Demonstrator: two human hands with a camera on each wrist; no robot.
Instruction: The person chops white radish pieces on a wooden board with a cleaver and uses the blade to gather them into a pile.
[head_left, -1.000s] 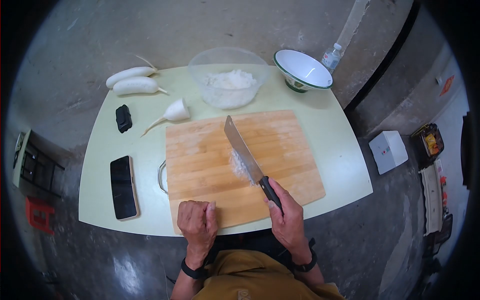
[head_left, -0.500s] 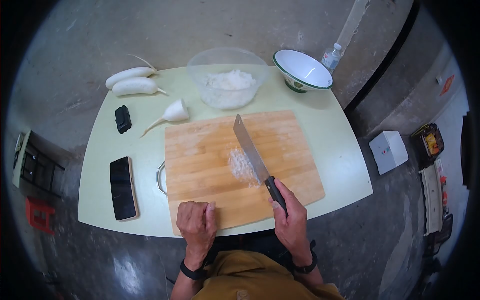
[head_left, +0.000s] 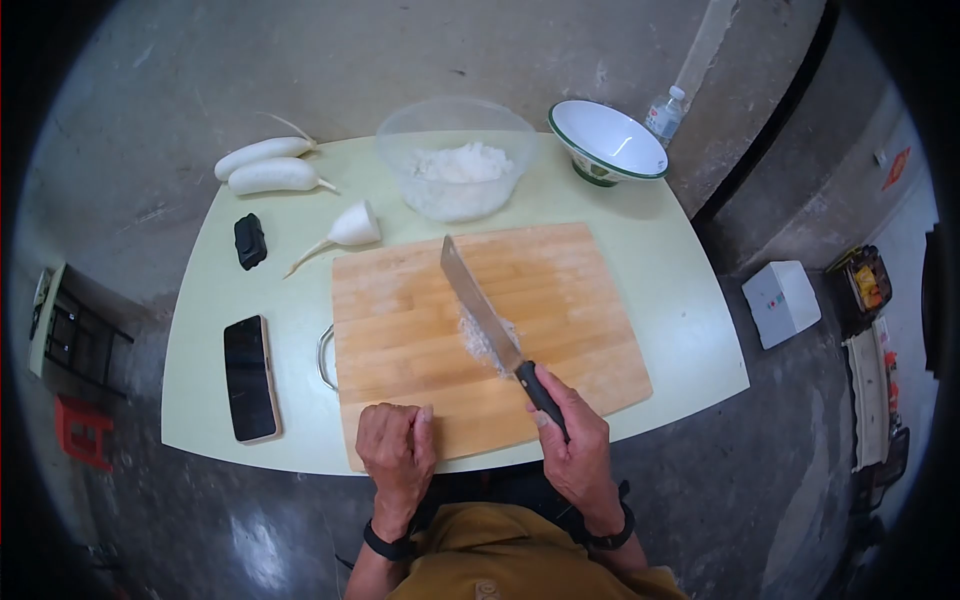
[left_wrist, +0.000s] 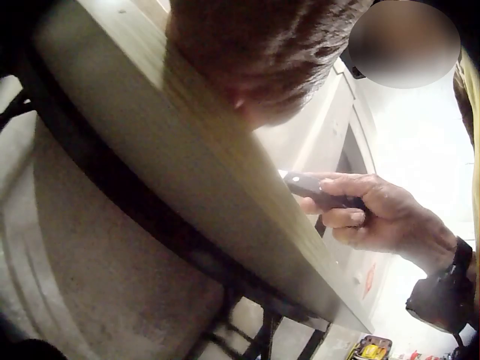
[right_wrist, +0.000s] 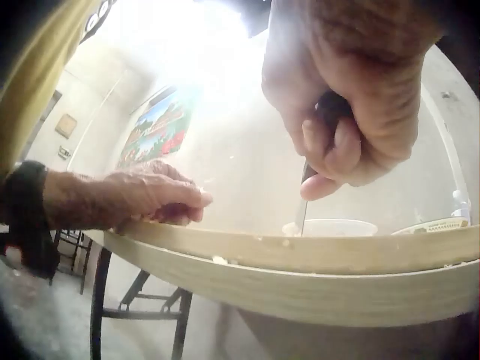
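My right hand grips the black handle of a broad kitchen knife. The blade points away from me, over a small heap of finely chopped white bits on the wooden cutting board, and hides part of it. My left hand rests at the board's near left edge, its fingers curled into a fist with nothing in it. In the right wrist view, the fingers of my right hand wrap the handle above the board edge, and the left hand lies curled on the board.
Behind the board stand a clear plastic bowl of white shreds, a green-rimmed bowl and a bottle. A cut white radish, two whole radishes, a small black object and a phone lie on the left.
The knife first shifted right, uncovering the chopped heap, then came back left over it. My left hand has stayed in place.
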